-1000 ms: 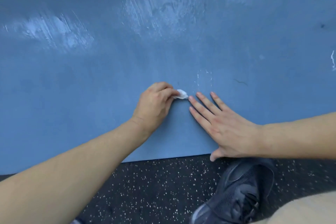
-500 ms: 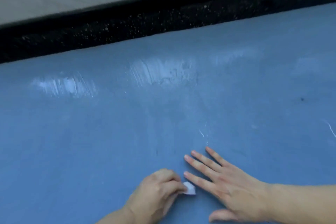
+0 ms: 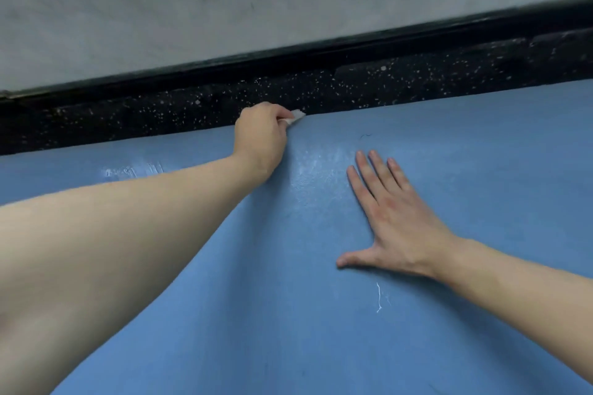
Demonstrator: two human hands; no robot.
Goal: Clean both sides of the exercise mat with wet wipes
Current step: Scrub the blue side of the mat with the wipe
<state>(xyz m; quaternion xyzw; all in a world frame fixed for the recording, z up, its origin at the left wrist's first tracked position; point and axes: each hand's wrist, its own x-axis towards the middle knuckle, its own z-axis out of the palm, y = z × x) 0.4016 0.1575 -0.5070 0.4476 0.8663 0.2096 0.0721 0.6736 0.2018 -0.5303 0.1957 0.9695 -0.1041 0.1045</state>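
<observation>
**Head view: wipe at the mat's far edge, much still to do**

The flat blue foam exercise mat [image 3: 288,314] fills the floor from 12 to 6 o'clock. The left hand [image 3: 261,138] pinches a small crumpled white wet wipe [image 3: 296,115] at 12 o'clock on its far edge. The right hand [image 3: 394,215], fingers straight, presses flat at 3 o'clock. Damp streaks gleam between them; scuffs remain, and I'd judge the underside unwiped.

Black floor [image 3: 224,109] w/ white speckles runs as a band from 9 to 2 o'clock. Above it a black baseboard [image 3: 321,48], and at 12 o'clock a grey wall [image 3: 224,3], blotchy.
</observation>
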